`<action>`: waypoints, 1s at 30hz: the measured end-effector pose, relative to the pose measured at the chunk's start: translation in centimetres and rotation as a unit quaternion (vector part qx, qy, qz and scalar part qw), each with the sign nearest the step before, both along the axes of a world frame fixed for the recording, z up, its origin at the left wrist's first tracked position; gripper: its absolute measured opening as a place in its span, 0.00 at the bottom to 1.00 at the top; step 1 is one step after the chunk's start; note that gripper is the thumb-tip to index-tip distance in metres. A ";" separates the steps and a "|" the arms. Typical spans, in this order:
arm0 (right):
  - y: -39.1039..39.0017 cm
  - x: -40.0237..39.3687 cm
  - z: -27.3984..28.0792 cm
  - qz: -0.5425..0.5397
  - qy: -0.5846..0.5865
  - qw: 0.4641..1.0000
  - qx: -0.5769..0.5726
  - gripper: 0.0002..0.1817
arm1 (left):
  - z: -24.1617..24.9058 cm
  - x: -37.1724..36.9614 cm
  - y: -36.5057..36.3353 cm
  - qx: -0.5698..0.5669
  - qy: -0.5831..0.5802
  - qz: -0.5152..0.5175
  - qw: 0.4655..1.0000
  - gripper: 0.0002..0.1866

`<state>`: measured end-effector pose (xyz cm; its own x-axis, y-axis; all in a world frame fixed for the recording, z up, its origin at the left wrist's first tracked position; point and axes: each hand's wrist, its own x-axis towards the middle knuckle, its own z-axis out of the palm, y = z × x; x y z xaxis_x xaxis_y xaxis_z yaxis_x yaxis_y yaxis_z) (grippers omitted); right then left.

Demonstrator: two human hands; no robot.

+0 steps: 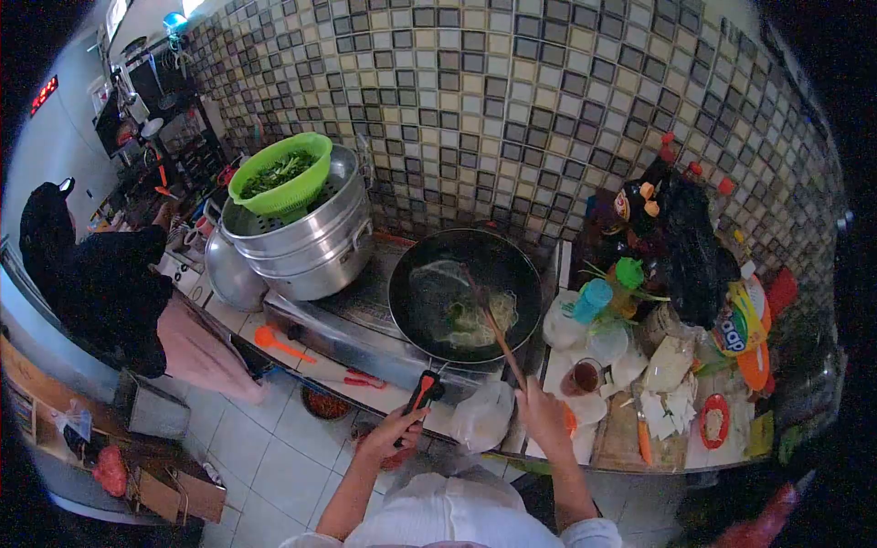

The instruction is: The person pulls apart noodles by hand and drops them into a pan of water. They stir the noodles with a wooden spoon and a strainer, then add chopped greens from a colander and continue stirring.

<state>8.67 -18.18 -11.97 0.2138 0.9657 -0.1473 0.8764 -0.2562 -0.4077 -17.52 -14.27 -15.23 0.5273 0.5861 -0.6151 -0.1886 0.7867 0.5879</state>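
A dark frying pan (416, 315) sits on the stove, its black handle (427, 388) pointing toward me. My left hand (391, 435) is closed around that handle near its end. In my right hand (544, 422) is a long wooden spatula (502, 345), slanting into the pan. Its far end reaches the pale, stringy food (489, 321) with green bits, which lies in the right half of the pan. A whitish plastic bag (484, 416) rests on the counter between my hands.
Left of the pan stands a large metal steamer (315, 260) topped by a green colander (306, 187) of leaves. An orange ladle (283, 342) lies on the front ledge. Bottles, a glass (582, 377) and a cutting board (630, 443) crowd the right. Another person (100, 283) stands far left.
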 end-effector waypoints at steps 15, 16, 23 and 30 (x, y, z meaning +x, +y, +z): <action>2.8 -2.2 -1.4 -0.056 0.019 0.998 -0.009 0.18 | 0.4 0.2 0.1 0.028 0.043 -0.013 0.999 0.11; 3.3 -1.6 -1.7 -0.055 0.040 0.998 0.014 0.18 | 0.3 0.2 0.1 0.028 0.048 -0.010 0.998 0.11; 1.8 -3.1 -2.0 -0.064 0.003 0.998 -0.027 0.19 | 0.1 0.2 0.2 0.023 0.037 -0.014 0.999 0.10; 1.7 -3.1 -2.9 -0.059 0.007 0.998 0.033 0.21 | -0.2 0.3 0.1 0.023 0.016 0.007 1.000 0.11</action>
